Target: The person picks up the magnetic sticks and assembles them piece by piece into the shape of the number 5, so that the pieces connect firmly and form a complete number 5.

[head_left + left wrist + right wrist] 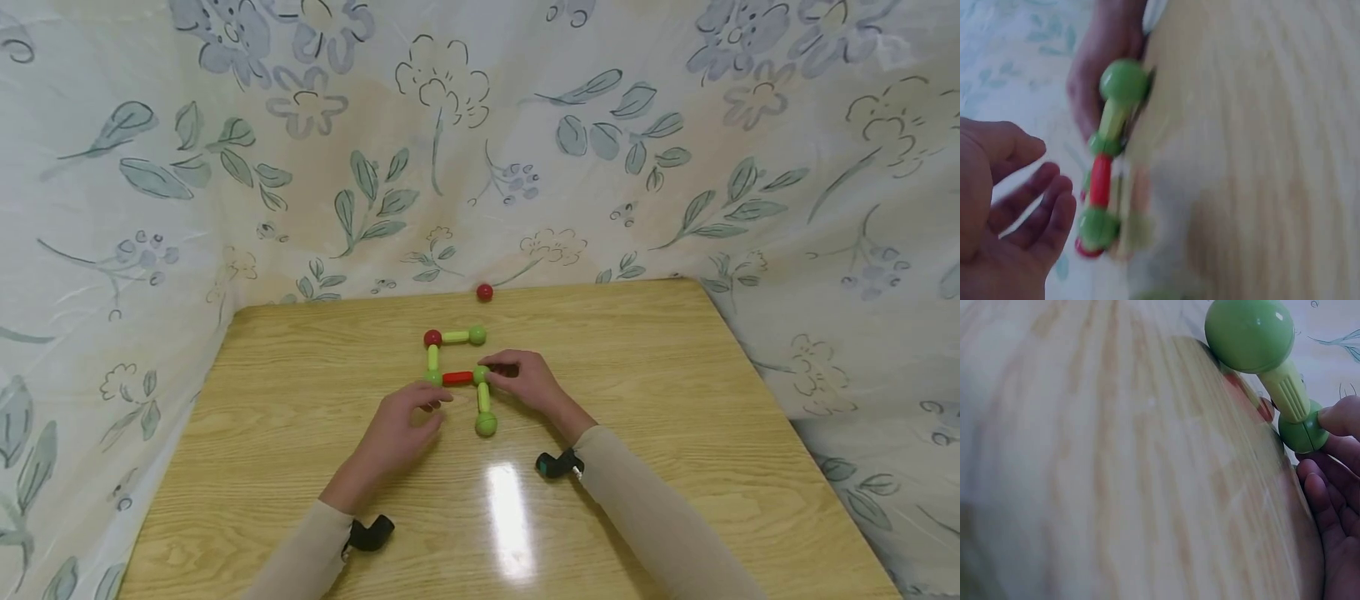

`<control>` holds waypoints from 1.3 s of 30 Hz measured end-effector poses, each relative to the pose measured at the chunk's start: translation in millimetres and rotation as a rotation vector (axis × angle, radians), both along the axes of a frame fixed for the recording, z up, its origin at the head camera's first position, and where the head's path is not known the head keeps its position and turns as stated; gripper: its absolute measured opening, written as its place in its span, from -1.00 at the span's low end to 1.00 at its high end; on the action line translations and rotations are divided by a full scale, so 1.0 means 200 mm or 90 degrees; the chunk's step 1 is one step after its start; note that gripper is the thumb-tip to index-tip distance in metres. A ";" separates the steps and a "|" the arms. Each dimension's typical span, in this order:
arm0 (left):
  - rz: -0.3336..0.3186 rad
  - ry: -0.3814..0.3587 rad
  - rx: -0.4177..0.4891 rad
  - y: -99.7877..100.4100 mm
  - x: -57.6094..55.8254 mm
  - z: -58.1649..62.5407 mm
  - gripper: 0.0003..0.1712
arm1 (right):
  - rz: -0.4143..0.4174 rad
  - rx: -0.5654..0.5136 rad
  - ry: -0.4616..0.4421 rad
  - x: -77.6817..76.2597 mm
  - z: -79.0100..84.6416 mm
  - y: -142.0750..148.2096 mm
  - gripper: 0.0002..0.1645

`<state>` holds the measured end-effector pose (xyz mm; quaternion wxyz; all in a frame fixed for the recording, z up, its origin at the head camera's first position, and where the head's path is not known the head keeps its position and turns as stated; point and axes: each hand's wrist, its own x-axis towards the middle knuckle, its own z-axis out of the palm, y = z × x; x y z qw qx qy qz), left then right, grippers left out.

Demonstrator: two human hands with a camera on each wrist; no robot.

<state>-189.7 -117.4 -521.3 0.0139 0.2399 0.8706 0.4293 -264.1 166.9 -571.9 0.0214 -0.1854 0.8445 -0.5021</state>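
Note:
A ball-and-rod toy figure lies on the table. A red rod (457, 377) joins its two middle green balls. From the left one a yellow-green rod (432, 357) runs up to a red ball (432, 337), then another leads right to a green ball (477, 335). My right hand (528, 383) pinches the right middle green ball (1304, 431) between thumb and fingers. Below that ball, a rod (1285, 390) ends in a green ball (486, 424). My left hand (401, 425), fingers loosely bent, hovers beside the left middle green ball (1099, 228), holding nothing.
A loose red ball (484, 292) sits near the back edge of the wooden table (315, 350). Flower-patterned cloth (480, 167) hangs behind the table and along both sides. Each wrist wears a small black camera (371, 533).

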 end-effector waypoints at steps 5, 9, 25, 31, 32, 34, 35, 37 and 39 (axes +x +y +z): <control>-0.040 0.023 0.013 -0.19 -0.02 0.01 -0.65 | -0.006 0.003 -0.004 0.00 0.00 -0.01 -0.71; -0.069 0.010 0.009 -0.33 -0.03 0.00 -0.59 | -0.008 -0.001 -0.007 0.01 0.01 0.00 -0.71; -0.067 -0.089 -0.033 -0.53 0.05 -0.09 -0.56 | -0.009 0.000 -0.006 0.01 0.00 -0.01 -0.71; -0.070 -0.055 -0.052 -0.52 0.04 -0.12 -0.68 | -0.011 0.001 -0.010 0.01 0.00 -0.01 -0.71; -0.073 -0.052 -0.055 -0.52 0.03 -0.12 -0.69 | -0.011 0.001 -0.011 0.01 0.00 -0.01 -0.71; -0.077 -0.055 -0.059 -0.51 0.03 -0.12 -0.70 | -0.010 0.000 -0.013 0.01 0.00 -0.01 -0.71; -0.080 -0.056 -0.060 -0.51 0.02 -0.12 -0.70 | -0.010 0.000 -0.013 0.01 0.00 -0.01 -0.71; -0.082 -0.062 -0.065 -0.50 0.02 -0.12 -0.70 | -0.009 -0.002 -0.014 0.01 0.00 -0.01 -0.71; -0.082 -0.062 -0.073 -0.50 0.02 -0.12 -0.70 | -0.010 -0.002 -0.012 0.01 0.00 -0.01 -0.72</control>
